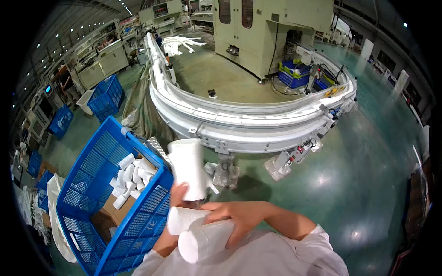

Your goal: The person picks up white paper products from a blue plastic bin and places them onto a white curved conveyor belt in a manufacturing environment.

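One roll [189,168] near upright, two rolls [207,241] aslant

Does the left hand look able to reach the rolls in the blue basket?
Probably not: the left hand holds an upright white roll, and the blue basket's wall stands before the rolls inside.

Your left fingers [179,191] can pass into the blue crate [138,230] only over its near wall; the curved conveyor [258,120] bars you ahead; rightward, green floor [350,198] leaves room.

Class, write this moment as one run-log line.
left hand: holding white roll | right hand: gripping nearest roll | beside: blue crate, white pieces inside
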Action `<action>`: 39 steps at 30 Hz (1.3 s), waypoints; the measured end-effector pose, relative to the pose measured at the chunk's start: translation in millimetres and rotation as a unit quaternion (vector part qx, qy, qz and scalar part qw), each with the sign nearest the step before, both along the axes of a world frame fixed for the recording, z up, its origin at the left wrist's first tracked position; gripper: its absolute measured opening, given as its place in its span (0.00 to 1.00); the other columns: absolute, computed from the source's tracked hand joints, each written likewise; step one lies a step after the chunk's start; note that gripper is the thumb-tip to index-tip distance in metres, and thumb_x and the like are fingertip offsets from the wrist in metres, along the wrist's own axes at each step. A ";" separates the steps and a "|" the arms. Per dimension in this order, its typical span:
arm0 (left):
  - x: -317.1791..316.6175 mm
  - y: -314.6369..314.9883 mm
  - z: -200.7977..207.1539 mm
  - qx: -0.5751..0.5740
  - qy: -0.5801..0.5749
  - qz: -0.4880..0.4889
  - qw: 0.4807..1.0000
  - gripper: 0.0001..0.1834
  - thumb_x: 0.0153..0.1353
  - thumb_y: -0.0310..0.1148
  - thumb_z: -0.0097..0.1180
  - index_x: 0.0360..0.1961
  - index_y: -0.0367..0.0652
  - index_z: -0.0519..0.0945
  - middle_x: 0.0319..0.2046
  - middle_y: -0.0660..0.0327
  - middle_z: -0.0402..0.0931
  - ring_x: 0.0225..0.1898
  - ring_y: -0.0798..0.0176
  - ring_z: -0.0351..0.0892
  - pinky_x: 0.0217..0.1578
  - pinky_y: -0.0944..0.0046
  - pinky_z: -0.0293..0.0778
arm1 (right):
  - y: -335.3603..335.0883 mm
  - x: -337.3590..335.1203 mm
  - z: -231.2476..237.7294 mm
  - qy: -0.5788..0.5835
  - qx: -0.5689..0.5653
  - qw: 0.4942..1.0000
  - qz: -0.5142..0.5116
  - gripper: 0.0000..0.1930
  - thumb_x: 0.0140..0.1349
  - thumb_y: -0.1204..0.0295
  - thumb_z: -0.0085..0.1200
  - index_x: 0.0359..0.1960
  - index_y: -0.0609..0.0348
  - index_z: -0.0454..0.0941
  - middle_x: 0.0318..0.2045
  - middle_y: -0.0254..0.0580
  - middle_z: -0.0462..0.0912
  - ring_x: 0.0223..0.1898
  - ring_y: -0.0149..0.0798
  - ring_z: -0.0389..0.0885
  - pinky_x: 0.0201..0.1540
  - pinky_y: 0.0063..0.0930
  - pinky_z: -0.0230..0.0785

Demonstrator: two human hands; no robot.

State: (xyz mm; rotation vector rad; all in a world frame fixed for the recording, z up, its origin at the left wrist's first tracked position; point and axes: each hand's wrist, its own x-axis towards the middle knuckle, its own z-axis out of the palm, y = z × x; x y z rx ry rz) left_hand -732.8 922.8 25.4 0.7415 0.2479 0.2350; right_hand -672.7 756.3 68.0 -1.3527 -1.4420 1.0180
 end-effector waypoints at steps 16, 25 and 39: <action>123.2 -180.1 -11.8 0.060 0.011 -0.377 0.924 0.33 0.48 0.39 0.57 0.55 0.39 0.63 0.46 0.57 0.70 0.45 0.61 0.72 0.45 0.61 0.70 | -237.8 22.3 -101.0 0.301 0.029 0.898 -0.319 0.41 0.34 0.67 0.67 0.56 0.62 0.64 0.47 0.35 0.72 0.52 0.32 0.64 0.55 0.28 0.54; 229.6 -317.3 -35.6 -0.165 0.038 -0.531 0.830 0.36 0.45 0.46 0.58 0.54 0.40 0.62 0.43 0.57 0.70 0.44 0.61 0.72 0.44 0.61 0.71 | -344.2 113.3 -38.7 0.129 -0.021 0.922 -0.365 0.38 0.34 0.63 0.67 0.50 0.66 0.69 0.53 0.43 0.66 0.51 0.36 0.67 0.52 0.30 0.60; 329.4 -586.7 -20.3 0.062 -0.056 -0.659 0.747 0.45 0.39 0.46 0.63 0.58 0.37 0.60 0.50 0.59 0.67 0.50 0.66 0.67 0.51 0.66 0.63 | -590.1 72.2 -114.8 0.270 0.008 0.674 -0.688 0.39 0.34 0.64 0.66 0.52 0.64 0.66 0.49 0.43 0.72 0.52 0.38 0.68 0.54 0.29 0.59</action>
